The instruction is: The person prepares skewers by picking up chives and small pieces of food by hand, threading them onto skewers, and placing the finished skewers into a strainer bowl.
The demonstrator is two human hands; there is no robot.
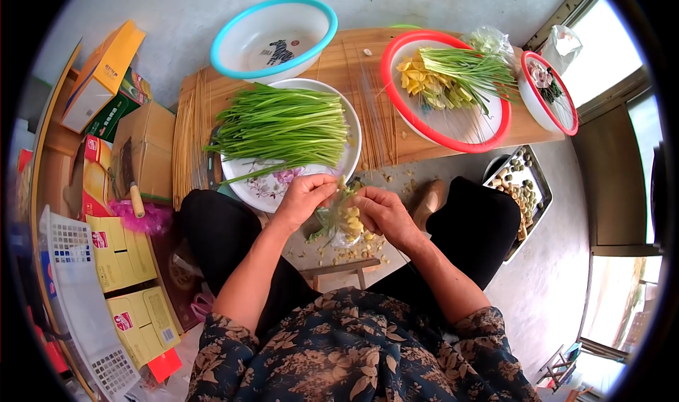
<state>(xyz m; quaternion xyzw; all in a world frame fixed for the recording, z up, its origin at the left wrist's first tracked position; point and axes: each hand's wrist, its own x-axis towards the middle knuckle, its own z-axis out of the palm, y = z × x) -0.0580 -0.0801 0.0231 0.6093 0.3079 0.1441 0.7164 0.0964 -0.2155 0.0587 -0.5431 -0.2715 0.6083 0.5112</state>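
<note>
Between my knees hangs a clear plastic bag (348, 226) with yellowish pieces and some green in it. My left hand (309, 195) pinches at the top of the bag from the left, its fingers closed. On the right side my right hand (384, 212) is also closed at the bag's upper edge; its fingertips are partly hidden. Just beyond my hands, long green chives (283, 124) lie heaped on a white flowered plate (351, 163). Thin wooden skewers (189, 136) lie to the left of the plate.
A blue-rimmed basin (274, 39), a red-rimmed basin (453, 144) with yellow slices and chives, and a smaller red-rimmed bowl (548, 94) stand on the wooden table (407, 144). A tray (522, 200) of small pieces lies right. A wooden-handled knife (134, 193) and boxes stand left.
</note>
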